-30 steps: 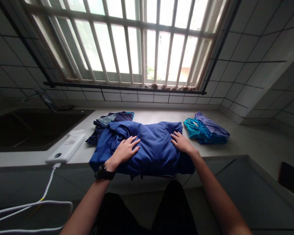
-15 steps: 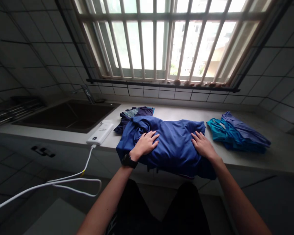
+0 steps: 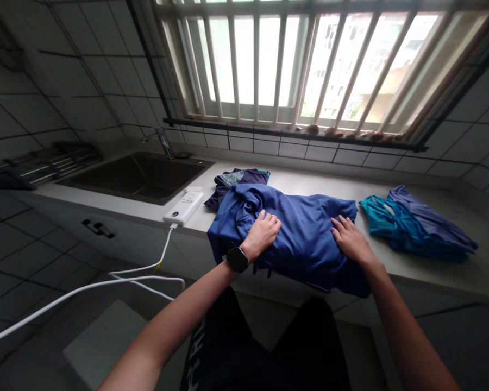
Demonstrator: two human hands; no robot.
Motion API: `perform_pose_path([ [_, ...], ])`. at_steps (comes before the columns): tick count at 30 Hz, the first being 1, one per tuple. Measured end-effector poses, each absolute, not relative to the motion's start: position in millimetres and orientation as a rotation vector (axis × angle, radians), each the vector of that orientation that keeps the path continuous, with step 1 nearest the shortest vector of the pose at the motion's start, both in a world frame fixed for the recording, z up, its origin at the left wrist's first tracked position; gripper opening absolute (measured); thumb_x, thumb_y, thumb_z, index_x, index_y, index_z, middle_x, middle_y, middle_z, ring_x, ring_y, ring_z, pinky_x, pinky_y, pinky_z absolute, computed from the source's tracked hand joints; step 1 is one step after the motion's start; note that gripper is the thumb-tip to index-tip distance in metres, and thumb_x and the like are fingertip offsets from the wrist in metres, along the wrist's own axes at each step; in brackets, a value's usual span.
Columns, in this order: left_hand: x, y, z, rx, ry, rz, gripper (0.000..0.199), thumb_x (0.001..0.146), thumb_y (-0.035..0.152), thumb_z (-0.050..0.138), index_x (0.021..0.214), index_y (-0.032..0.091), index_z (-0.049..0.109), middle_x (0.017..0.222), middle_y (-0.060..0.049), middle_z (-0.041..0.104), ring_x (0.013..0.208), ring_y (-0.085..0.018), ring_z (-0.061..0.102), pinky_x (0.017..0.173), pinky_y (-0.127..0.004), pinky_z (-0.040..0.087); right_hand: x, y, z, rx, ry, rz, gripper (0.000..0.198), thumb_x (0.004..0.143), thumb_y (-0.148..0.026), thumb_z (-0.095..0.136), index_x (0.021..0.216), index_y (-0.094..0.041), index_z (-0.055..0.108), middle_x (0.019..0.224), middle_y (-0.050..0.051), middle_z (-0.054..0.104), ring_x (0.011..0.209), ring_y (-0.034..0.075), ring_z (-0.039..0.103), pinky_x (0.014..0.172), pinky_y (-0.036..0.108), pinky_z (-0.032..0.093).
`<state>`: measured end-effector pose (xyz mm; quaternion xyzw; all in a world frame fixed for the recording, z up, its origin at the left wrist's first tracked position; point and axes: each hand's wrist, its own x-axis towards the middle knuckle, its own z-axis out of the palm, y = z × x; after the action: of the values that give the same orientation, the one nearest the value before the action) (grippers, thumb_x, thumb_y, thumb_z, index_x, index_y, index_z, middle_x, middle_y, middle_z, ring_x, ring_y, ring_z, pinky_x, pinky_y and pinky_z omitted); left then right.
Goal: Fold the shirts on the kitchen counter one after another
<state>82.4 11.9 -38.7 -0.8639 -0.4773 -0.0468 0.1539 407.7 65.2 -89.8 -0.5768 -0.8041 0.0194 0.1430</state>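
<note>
A dark blue garment (image 3: pixel 301 233) lies loosely folded on the countertop, and its near side hangs over the front edge. Resting on its left part is my left hand (image 3: pixel 263 237), palm down, fingers slightly bent, with a black watch on the wrist. My right hand (image 3: pixel 351 243) lies on the garment's right part with its fingers spread. Both hands touch the cloth without gripping it. Partly behind the garment's left end sits a dark folded piece of clothing (image 3: pixel 226 187). To the right are a teal folded garment (image 3: pixel 395 220) and a purple-blue folded garment (image 3: pixel 427 217) on top of it.
A dark sink (image 3: pixel 142 176) with a metal faucet (image 3: pixel 165 144) is at the left. A white power strip (image 3: pixel 184 207) stands by the counter edge, its white cable (image 3: pixel 65 301) running down left. Behind the white counter (image 3: pixel 301 179) is a barred window (image 3: pixel 293 65).
My view has tilted and shifted left. My left hand has turned slightly on the blue garment, its fingers closer together. The right hand stays in about the same place on the cloth.
</note>
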Motion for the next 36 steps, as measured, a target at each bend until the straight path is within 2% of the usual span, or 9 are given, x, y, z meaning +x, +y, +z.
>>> perform_pose_path([
  [5,84,11,-38,-2.481,-1.392,-0.148,0.047,0.099,0.011,0.029,0.125,0.017,0.068,0.120,-0.020,0.069,0.113,-0.032,0.063,0.117,-0.047,0.035,403,61,-87,-1.723,-2.225,0.035,0.057,0.099,-0.041,0.046,0.152,-0.025,0.056,0.158,0.010,0.054,0.154,0.038,0.037,0.127,0.064,0.028],
  [12,84,10,-39,-2.460,-1.390,-0.118,0.048,0.100,0.011,0.026,0.124,0.015,0.068,0.119,-0.020,0.069,0.111,-0.031,0.062,0.114,-0.046,0.037,405,64,-88,-1.752,-2.260,0.055,0.061,0.098,-0.044,0.049,0.154,-0.023,0.054,0.161,0.011,0.051,0.154,0.040,0.036,0.128,0.063,0.027],
  [21,85,15,-48,-2.409,-1.379,-0.102,0.037,0.102,0.011,0.035,0.123,0.009,0.066,0.118,-0.017,0.070,0.110,-0.029,0.064,0.111,-0.045,0.037,413,68,-98,-1.652,-2.360,-0.221,0.056,0.101,-0.034,0.041,0.153,-0.017,0.054,0.156,0.014,0.056,0.149,0.037,0.044,0.124,0.060,0.036],
  [28,85,15,-49,-2.382,-1.378,-0.104,0.038,0.103,0.012,0.034,0.122,0.011,0.066,0.117,-0.016,0.070,0.105,-0.028,0.064,0.110,-0.043,0.036,405,65,-96,-1.863,-2.268,-0.175,0.059,0.106,-0.036,0.031,0.154,-0.012,0.053,0.165,0.016,0.043,0.154,0.037,0.037,0.122,0.057,0.040],
  [36,85,15,-48,-2.388,-1.372,-0.098,0.034,0.103,0.013,0.036,0.123,0.010,0.064,0.117,-0.016,0.069,0.106,-0.028,0.064,0.108,-0.043,0.035,406,65,-93,-1.830,-2.314,-0.148,0.058,0.106,-0.035,0.032,0.157,-0.013,0.050,0.165,0.016,0.044,0.154,0.036,0.037,0.124,0.057,0.038],
])
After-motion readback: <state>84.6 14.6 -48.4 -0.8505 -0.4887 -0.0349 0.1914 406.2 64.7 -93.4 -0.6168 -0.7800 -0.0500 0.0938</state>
